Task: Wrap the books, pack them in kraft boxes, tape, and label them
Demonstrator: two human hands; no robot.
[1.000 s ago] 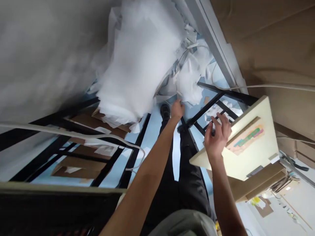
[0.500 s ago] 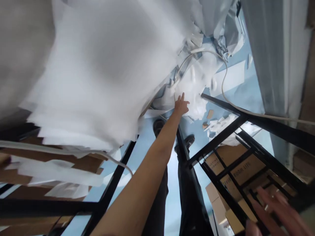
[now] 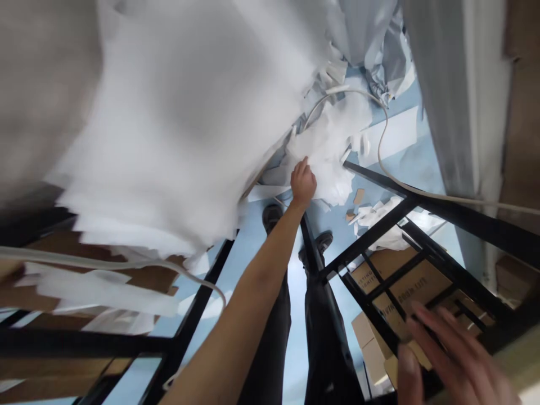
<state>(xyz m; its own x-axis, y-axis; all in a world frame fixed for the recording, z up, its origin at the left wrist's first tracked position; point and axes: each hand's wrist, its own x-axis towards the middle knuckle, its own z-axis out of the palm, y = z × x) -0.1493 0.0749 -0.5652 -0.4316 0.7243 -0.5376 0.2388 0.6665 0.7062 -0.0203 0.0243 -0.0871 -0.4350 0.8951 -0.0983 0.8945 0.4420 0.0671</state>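
My left hand (image 3: 304,183) reaches down past the edge of a large stack of white sheets (image 3: 181,124). Its fingers are drawn together on a crumpled white foam sheet (image 3: 324,140) in the heap on the floor; the fingertips are partly hidden. At the lower right, my right hand (image 3: 455,360) is close to the camera and blurred, with its fingers apart and nothing in them. It hovers over the black metal frame (image 3: 371,236) and the cardboard boxes beyond it.
A pale cable (image 3: 382,146) loops over the scraps and crosses the frame. Another pale hose (image 3: 126,261) runs below the stack. Cardboard boxes (image 3: 411,275) stand under the frame at right. Crumpled grey plastic (image 3: 367,34) lies at the back. My shoes (image 3: 324,241) are on the blue floor.
My left hand's fingers have gone from outstretched to closed on the white foam sheet, which has shifted slightly. My right hand has moved left and further into view.
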